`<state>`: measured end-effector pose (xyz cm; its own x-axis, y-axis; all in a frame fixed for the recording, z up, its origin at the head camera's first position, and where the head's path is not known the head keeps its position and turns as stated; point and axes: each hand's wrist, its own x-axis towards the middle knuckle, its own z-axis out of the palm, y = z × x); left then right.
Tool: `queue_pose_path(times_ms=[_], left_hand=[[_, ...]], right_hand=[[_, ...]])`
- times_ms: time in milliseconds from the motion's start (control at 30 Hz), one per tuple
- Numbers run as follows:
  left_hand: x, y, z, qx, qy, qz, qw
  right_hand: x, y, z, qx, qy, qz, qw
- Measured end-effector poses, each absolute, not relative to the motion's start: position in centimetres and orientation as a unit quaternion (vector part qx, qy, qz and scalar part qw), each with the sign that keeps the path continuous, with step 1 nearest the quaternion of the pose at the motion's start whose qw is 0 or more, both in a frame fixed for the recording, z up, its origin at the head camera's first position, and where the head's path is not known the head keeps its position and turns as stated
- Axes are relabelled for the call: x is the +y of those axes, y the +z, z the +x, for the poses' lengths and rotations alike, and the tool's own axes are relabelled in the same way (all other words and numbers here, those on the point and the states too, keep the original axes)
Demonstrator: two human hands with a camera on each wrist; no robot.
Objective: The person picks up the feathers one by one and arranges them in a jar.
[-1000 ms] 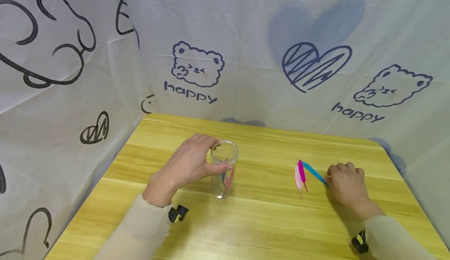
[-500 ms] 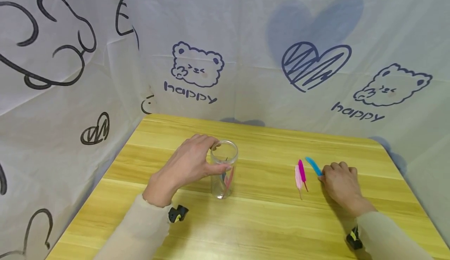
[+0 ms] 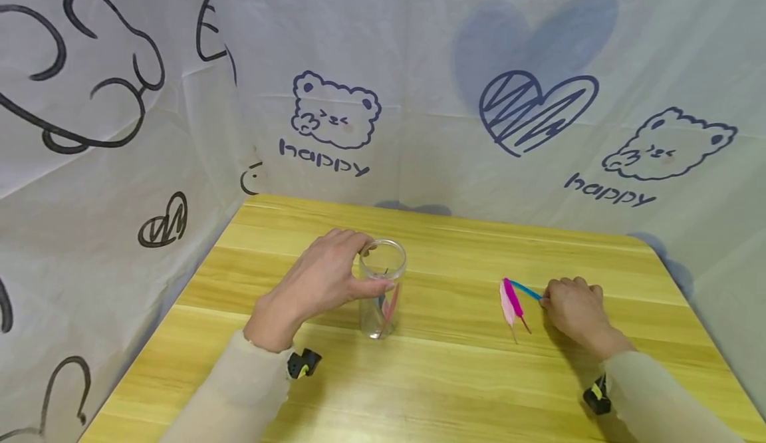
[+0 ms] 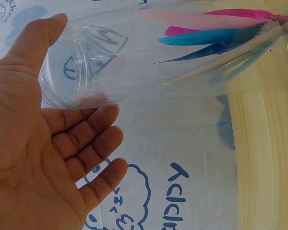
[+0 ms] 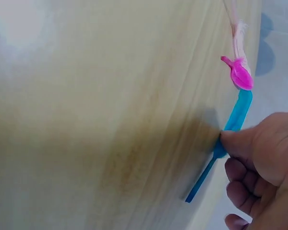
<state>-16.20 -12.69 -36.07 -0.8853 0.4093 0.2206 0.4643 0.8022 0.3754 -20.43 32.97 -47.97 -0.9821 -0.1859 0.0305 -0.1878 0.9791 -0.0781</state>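
My left hand (image 3: pixel 320 273) holds a tall clear jar (image 3: pixel 372 313) near its open rim, the thumb on one side and the fingers on the other. Several feathers (image 4: pixel 216 40) in pink, magenta, blue and cream stand inside the jar, best seen in the left wrist view. On the right, my right hand (image 3: pixel 580 313) pinches a blue feather (image 5: pixel 237 112) between thumb and fingers, its quill sticking out past the thumb. The blue feather's far tip meets a magenta feather (image 3: pixel 513 298) lying on the table. Beside that one lies a pale pink feather (image 3: pixel 507 306).
The yellow wood-grain table (image 3: pixel 455 376) runs back to a white cloth wall (image 3: pixel 419 64) with blue drawings. Another cloth wall (image 3: pixel 108 217) stands along the left side. A small black device (image 3: pixel 304 363) sits at the left wrist, a similar device (image 3: pixel 597 396) at the right.
My right hand has moved left with the blue feather, whose tip lifted off the magenta feather and came back against it. The magenta and pink feathers shifted slightly. My left hand and the jar stayed put.
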Motion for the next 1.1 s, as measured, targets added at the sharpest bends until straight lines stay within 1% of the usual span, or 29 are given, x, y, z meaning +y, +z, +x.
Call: queue_pose_path(times_ms=[267,467,667,867,1100], left_hand=[[-12.67,-36.14,-16.15,-0.946,-0.218,-0.231,0.061],[-12.65,-36.13,-16.05,-0.946,-0.219,-0.231,0.062],[-12.67,-36.14,-15.98,-0.946,-0.218,-0.232,0.062],[-12.70,-36.09,-15.95,-0.946,-0.219,-0.232,0.062],[-12.70,-36.01,-15.99,-0.947,-0.216,-0.231,0.063]], right_hand=[[32.72,-47.84,-20.48,-0.991,0.016,0.127,0.027],[32.58,-47.84,-20.48,-0.990,0.023,0.138,0.036],[32.75,-47.89,-20.51,-0.988,0.010,0.147,0.056],[32.78,-48.05,-20.44,-0.984,-0.011,0.157,0.089],[33.08,-48.35,-20.56,-0.971,-0.018,0.176,0.161]])
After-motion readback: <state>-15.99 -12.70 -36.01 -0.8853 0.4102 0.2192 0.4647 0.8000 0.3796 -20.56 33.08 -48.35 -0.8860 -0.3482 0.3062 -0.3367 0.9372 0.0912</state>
